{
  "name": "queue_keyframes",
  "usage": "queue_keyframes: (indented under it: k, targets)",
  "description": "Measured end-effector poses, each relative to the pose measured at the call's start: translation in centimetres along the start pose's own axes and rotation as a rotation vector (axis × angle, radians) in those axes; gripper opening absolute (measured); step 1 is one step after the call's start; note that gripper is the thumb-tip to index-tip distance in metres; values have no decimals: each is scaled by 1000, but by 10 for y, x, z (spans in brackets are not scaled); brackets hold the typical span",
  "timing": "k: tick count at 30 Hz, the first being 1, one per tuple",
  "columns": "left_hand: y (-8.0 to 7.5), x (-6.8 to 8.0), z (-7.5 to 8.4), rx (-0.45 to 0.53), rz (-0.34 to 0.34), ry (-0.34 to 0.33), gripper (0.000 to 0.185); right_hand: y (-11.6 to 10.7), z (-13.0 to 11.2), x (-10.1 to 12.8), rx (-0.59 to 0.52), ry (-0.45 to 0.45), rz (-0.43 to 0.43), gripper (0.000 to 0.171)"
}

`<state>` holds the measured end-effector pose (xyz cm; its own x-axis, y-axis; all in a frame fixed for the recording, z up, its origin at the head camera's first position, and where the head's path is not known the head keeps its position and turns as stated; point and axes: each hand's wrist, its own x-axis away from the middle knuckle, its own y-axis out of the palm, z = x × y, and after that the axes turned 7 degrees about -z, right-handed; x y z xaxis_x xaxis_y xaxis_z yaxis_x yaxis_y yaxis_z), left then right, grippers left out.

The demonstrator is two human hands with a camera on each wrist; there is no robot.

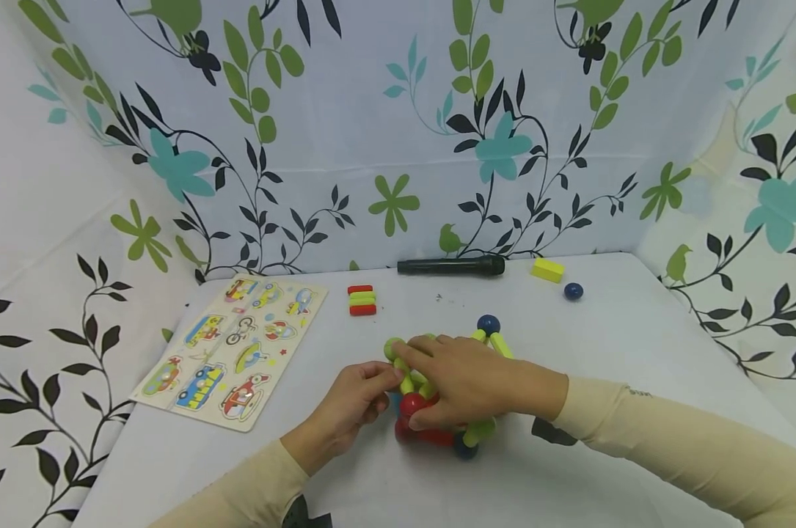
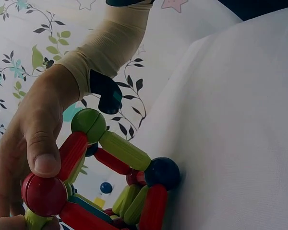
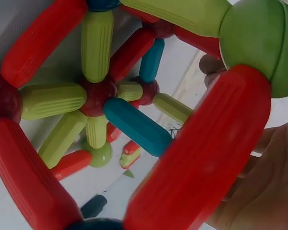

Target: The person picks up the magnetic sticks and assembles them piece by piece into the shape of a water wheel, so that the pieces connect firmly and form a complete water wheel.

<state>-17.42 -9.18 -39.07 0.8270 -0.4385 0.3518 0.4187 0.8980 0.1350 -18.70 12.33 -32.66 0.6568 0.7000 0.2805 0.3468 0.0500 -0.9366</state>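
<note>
A structure of magnetic rods and balls (image 1: 437, 438), in red, yellow-green, blue and green, stands on the table between both hands. My right hand (image 1: 466, 374) lies over its top and grips it, its thumb against a red ball (image 2: 44, 195). From the left side, my left hand (image 1: 351, 407) pinches a yellow-green rod (image 1: 406, 378) at the structure's upper left; in the left wrist view its finger shows at the bottom corner. A green ball (image 1: 391, 348) sits at that rod's far end. The right wrist view looks through the frame, with a red rod (image 3: 201, 148) close up.
A picture puzzle board (image 1: 232, 352) lies at the left. Farther back are several loose red and yellow-green rods (image 1: 362, 299), a black microphone (image 1: 450, 265), a yellow block (image 1: 547, 269) and a loose blue ball (image 1: 573, 291). A patterned cloth hangs behind the white table.
</note>
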Motion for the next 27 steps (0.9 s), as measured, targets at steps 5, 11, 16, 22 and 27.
queue_keyframes:
  k: [5, 11, 16, 22, 27]
  targets:
    - [0, 1, 0, -3, -6, 3, 34, -1, 0, 1, -33, 18, -7, 100]
    - [0, 2, -1, -11, -8, 10, 35, -1, 2, 3, -52, 12, -9, 100]
    - [-1, 2, -2, 3, -15, 5, 35, -8, 7, 10, -63, 30, -3, 97]
    - [-1, 4, -2, -13, -5, -2, 36, -25, 30, 27, -58, 101, 97, 87]
    - [0, 9, -2, -45, -1, -2, 38, -31, 61, 39, -53, 163, 185, 63]
